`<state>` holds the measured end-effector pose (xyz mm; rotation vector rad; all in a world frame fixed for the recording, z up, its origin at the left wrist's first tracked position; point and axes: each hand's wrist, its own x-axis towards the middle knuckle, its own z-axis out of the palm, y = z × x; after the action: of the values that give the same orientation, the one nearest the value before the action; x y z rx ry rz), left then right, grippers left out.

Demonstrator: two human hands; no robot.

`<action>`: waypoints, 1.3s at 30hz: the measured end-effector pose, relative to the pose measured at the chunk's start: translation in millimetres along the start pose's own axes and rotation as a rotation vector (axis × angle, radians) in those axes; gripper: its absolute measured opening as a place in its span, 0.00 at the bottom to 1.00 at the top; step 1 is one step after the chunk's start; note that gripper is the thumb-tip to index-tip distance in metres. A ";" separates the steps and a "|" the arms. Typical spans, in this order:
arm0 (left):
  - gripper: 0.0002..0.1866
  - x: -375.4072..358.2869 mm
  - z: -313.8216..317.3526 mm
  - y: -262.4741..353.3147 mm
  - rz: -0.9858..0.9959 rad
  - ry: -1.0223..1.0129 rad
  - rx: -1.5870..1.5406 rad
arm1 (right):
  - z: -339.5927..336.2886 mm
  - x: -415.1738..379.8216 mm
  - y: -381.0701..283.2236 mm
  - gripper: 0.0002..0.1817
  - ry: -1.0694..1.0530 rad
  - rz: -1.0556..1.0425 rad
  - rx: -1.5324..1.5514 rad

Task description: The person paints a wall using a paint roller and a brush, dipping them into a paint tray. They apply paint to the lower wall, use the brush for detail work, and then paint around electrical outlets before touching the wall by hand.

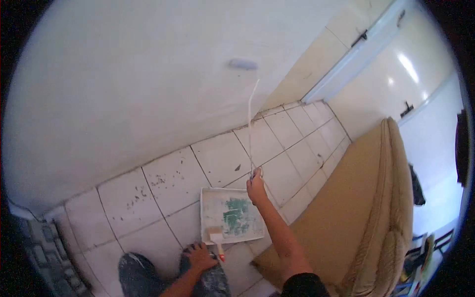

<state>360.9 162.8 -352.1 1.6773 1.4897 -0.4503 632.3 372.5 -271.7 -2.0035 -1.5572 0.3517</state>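
My right hand is closed around the handle of a paint roller. The thin metal rod rises from my fist toward the wall, and the pale roller sleeve is against or just in front of the white wall; contact is hard to tell. My left hand lies on my knee with its fingers spread, holding nothing. Just ahead of it is a white paint tray with green paint marks inside. A flat paintbrush rests across the tray's near edge, its red-tipped handle sticking out toward me.
A tan sofa stands close on my right. Tiled floor has dark flecks and chips near the wall. Doors with dark handles are at the far right. A dark patterned thing is at the lower left.
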 end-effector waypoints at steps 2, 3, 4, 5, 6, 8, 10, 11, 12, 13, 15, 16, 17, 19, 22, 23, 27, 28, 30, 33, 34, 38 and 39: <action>0.62 -7.1 -1.9 2.3 -0.022 -0.030 0.009 | 9.4 -10.3 0.0 0.25 -0.087 0.088 0.026; 0.62 -7.5 -0.2 -0.1 -0.016 -0.033 0.006 | 8.6 -12.8 1.0 0.25 -0.141 0.120 0.030; 0.62 -6.2 1.7 -2.9 -0.008 -0.036 0.001 | 6.6 -9.8 -2.5 0.25 -0.091 0.066 0.031; 0.62 -3.9 3.0 -4.1 0.003 -0.038 -0.005 | 3.0 1.7 -5.8 0.25 -0.038 0.011 0.030; 0.62 -1.9 4.5 -5.9 0.015 -0.044 0.004 | -2.1 15.3 -11.3 0.26 0.018 -0.040 0.030; 0.61 0.3 6.6 -9.4 0.038 -0.059 0.027 | -31.6 52.4 -41.6 0.25 0.061 -0.026 0.054; 0.61 -6.7 -12.7 -5.5 0.025 -0.089 0.016 | -64.6 86.5 -86.0 0.26 0.136 -0.084 0.119; 0.61 -4.4 -9.8 -8.4 0.031 -0.076 -0.011 | -70.5 96.7 -97.8 0.24 0.108 -0.038 0.165; 0.61 -2.6 -7.2 -11.0 0.038 -0.063 -0.039 | -72.7 104.2 -109.0 0.23 0.079 0.008 0.210; 0.61 -1.6 -3.9 -12.0 0.028 -0.069 -0.027 | -71.7 105.6 -116.6 0.21 0.052 0.053 0.254; 0.61 4.6 1.2 -13.5 0.015 -0.069 -0.008 | -43.7 80.8 -106.1 0.24 0.053 0.037 0.183; 0.61 8.7 6.1 -17.2 0.046 -0.042 -0.012 | -19.2 56.1 -87.3 0.29 0.094 -0.042 0.067; 0.60 12.1 15.5 -22.2 0.078 -0.016 -0.018 | 9.8 26.4 -62.4 0.32 0.108 -0.094 0.003; 0.60 12.6 18.8 -22.9 0.086 0.002 -0.030 | 51.3 -46.2 -22.0 0.40 -0.130 0.040 0.003; 0.60 -4.9 2.5 -13.4 0.037 -0.018 -0.047 | 65.8 -103.3 1.5 0.38 -0.383 0.149 -0.009; 0.60 -5.7 0.9 -13.7 0.040 -0.018 -0.048 | 66.0 -105.5 6.6 0.37 -0.410 0.181 -0.017; 0.62 -6.0 3.8 -15.3 0.056 0.001 -0.040 | 28.8 -70.6 -4.5 0.32 -0.249 0.174 -0.130; 0.62 -4.0 2.2 -13.8 0.051 -0.014 -0.026 | 14.2 -49.4 -17.6 0.31 -0.186 0.138 -0.144; 0.62 -4.1 0.2 -12.5 0.033 -0.053 0.003 | -9.6 -4.4 -46.9 0.28 -0.047 0.019 -0.092; 0.63 -7.1 -7.7 -11.0 0.043 -0.051 -0.066 | -41.4 46.4 -113.3 0.25 0.004 0.027 0.004; 0.62 -7.7 -6.8 -10.4 0.035 -0.047 -0.058 | -34.0 44.1 -112.1 0.25 0.012 0.014 0.027; 0.62 -2.0 -6.8 -3.2 0.005 -0.036 -0.018 | 24.4 2.7 -57.1 0.24 0.026 0.003 -0.005; 0.62 -3.4 -5.1 -3.6 -0.009 -0.045 -0.006 | 44.1 -24.5 -32.0 0.29 -0.097 0.076 -0.057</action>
<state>355.5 164.4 -347.8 1.6465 1.4646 -0.4850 576.3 366.4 -291.8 -2.1221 -1.5687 0.4445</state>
